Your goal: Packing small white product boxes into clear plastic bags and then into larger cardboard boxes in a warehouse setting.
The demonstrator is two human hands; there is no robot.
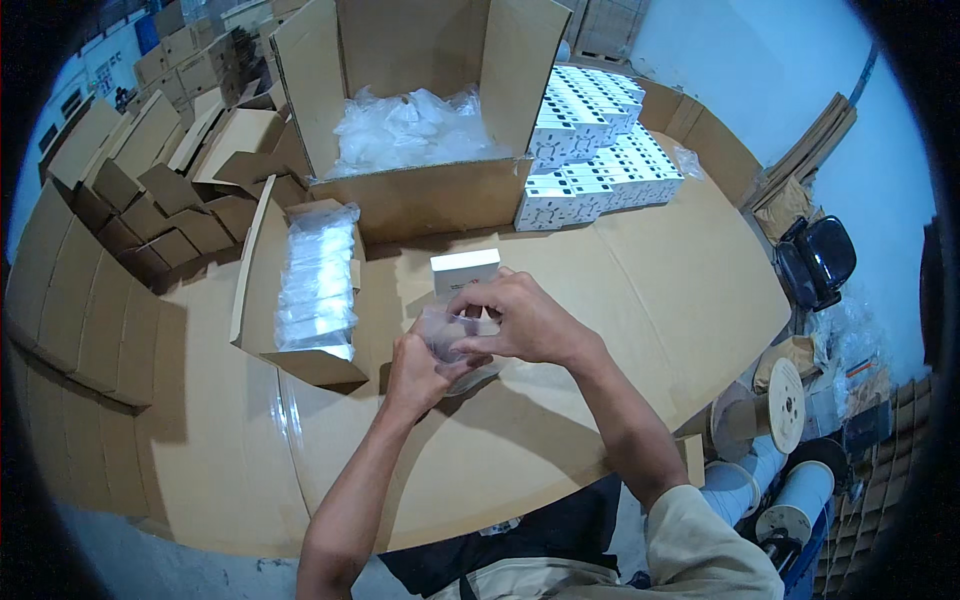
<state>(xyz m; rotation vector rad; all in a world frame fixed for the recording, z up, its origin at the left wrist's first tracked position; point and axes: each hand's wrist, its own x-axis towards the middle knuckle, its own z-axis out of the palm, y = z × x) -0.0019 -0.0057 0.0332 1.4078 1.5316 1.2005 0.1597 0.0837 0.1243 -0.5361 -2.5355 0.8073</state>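
In front of me, a clear plastic bag [441,332] is gathered between my two hands. My left hand [412,372] grips its near left side with the fingers closed. From the right, my right hand [528,318] pinches at the bag with thumb and fingers curled. Just beyond the fingers is a small white box [464,268], its lower part hidden by the bag and my right hand; I cannot tell whether it touches them. Left of my hands stands an open carton [252,270] with a row of plastic-wrapped white boxes [316,290] inside.
Behind, a large open carton [430,195] holds loose clear bags [410,125]. Stacked white boxes [600,150] stand right of it. Brown cartons [75,300] line the left side. Cardboard covers the table [640,300]; cable spools [786,405] and a black chair [815,260] are beyond its right edge.
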